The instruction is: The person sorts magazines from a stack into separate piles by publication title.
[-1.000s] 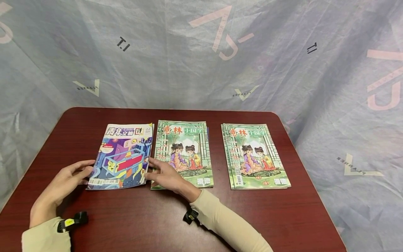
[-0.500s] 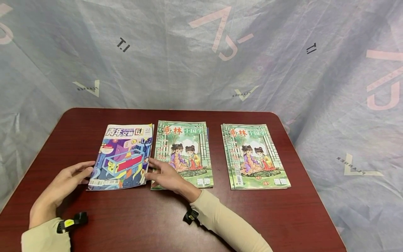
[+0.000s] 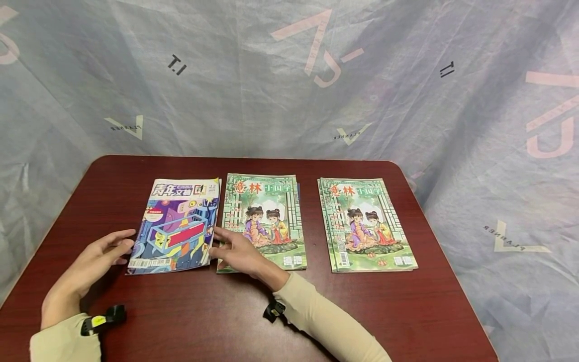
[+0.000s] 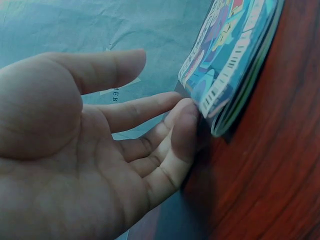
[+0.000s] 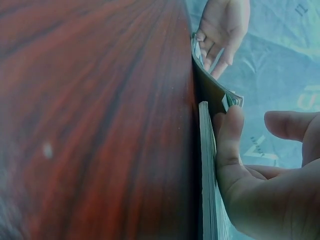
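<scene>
On the left of the table lies a stack of magazines with a purple and blue cover (image 3: 176, 226). My left hand (image 3: 97, 256) is at its left edge, fingers extended and fingertips right at the spine; in the left wrist view the thumb (image 4: 107, 70) stands off it. At the opposite edge, my right hand (image 3: 239, 254) has its fingertips against the slightly raised right side of the stack, its thumb apart in the right wrist view. That hand lies over the lower left of a green magazine stack (image 3: 271, 216) with two cartoon children on the cover.
A second green magazine stack (image 3: 366, 226) with the same cover lies to the right on the dark red table (image 3: 362, 311). Behind the table hangs a grey printed cloth (image 3: 253, 100). Each wrist wears a black strap with a small camera (image 3: 106, 319).
The purple magazine stack has shifted very slightly to the right at its lower left corner. Both hands stay almost where they were.
</scene>
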`<move>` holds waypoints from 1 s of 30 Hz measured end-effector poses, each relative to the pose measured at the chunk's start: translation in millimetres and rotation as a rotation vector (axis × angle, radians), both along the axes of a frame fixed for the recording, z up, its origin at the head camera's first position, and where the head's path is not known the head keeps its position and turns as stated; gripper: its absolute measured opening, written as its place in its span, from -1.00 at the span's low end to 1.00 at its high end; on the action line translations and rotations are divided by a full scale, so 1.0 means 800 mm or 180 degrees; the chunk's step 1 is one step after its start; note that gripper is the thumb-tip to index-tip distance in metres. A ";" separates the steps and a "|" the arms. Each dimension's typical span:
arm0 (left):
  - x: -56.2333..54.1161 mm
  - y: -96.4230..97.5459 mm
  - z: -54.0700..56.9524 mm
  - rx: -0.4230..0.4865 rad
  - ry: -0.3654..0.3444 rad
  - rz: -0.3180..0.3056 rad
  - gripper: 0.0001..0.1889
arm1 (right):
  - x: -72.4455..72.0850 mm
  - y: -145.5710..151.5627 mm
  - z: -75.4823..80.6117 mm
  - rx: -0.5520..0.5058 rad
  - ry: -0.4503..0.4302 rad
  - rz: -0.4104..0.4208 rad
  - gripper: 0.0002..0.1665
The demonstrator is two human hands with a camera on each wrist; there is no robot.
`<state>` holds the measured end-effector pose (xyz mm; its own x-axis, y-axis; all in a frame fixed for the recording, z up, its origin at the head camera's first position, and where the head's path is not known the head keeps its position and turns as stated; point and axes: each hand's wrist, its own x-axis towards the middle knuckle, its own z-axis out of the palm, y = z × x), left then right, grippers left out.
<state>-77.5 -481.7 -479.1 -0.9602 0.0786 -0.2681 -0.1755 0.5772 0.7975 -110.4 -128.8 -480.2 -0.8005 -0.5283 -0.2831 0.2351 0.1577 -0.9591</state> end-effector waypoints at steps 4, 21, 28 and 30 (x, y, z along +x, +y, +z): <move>0.001 0.000 -0.002 -0.0003 0.0081 0.0016 -0.37 | 0.001 -0.002 -0.001 -0.0063 -0.0012 -0.0101 -0.16; -0.001 0.022 -0.003 -0.0018 0.0433 0.0240 -0.40 | 0.003 -0.002 0.002 -0.0075 0.0224 -0.0523 -0.44; -0.006 0.042 0.002 0.0042 0.0485 0.0169 -0.40 | 0.003 0.003 0.008 -0.0197 0.0399 -0.0663 -0.54; -0.008 0.050 0.004 0.0069 0.0479 0.0151 -0.40 | 0.003 0.005 0.009 -0.0214 0.0418 -0.0705 -0.55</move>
